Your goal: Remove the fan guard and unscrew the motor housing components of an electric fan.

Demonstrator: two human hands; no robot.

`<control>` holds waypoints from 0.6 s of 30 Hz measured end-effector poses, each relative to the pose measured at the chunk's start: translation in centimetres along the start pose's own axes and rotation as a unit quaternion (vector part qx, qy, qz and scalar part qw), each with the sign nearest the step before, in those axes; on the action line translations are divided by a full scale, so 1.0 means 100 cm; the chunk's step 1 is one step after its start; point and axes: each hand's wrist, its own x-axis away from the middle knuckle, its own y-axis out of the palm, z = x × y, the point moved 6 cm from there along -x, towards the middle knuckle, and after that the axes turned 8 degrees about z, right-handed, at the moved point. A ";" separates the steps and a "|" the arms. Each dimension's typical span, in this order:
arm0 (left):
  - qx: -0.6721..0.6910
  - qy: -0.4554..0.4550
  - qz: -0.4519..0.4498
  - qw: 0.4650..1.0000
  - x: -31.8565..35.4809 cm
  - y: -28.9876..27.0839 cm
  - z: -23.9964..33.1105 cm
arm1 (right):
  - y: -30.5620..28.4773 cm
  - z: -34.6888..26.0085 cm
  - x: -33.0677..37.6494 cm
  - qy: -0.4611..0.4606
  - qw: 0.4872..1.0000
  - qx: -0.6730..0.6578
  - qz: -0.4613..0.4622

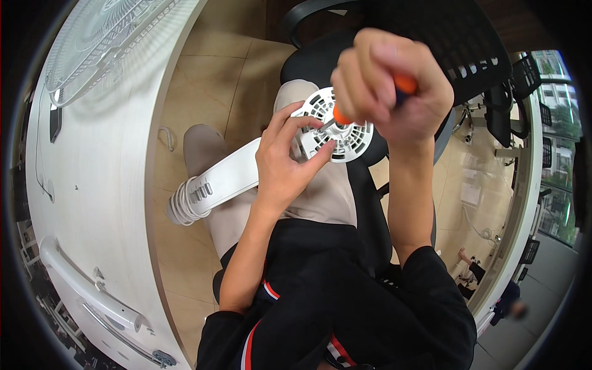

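One white table (pixel 114 185) beside fan column (pixel 237 168), beige tiles (pixel 206 74) below.

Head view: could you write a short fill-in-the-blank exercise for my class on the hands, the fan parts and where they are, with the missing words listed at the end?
1. The hand gripping the screwdriver is the person's ____ one.
2. The left hand holds a slotted housing whose colour is ____.
3. The wire fan guard lies on the table to the person's ____.

Missing words: right; white; left.
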 end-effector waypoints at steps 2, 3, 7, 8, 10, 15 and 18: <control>0.011 0.034 0.012 0.999 0.000 0.000 0.001 | 0.007 0.003 -0.002 0.035 0.982 -0.033 -0.181; 0.013 0.037 0.009 0.999 0.000 0.001 0.002 | 0.008 0.004 -0.001 0.050 0.972 -0.040 -0.225; 0.000 0.002 0.003 1.000 -0.002 0.000 0.002 | 0.000 0.010 -0.006 -0.029 0.986 0.093 0.134; 0.003 -0.017 -0.001 1.000 -0.002 0.001 0.001 | -0.003 0.004 -0.003 -0.091 0.958 0.180 0.205; 0.007 -0.014 0.002 1.000 -0.003 0.001 0.001 | 0.003 -0.004 0.004 -0.155 0.903 0.293 0.275; 0.036 -0.014 -0.004 0.999 -0.002 0.003 -0.005 | 0.016 0.008 0.009 0.046 0.994 -0.068 -0.070; 0.035 0.003 0.005 0.999 -0.003 0.002 0.000 | 0.014 0.005 0.005 0.068 0.985 -0.056 -0.147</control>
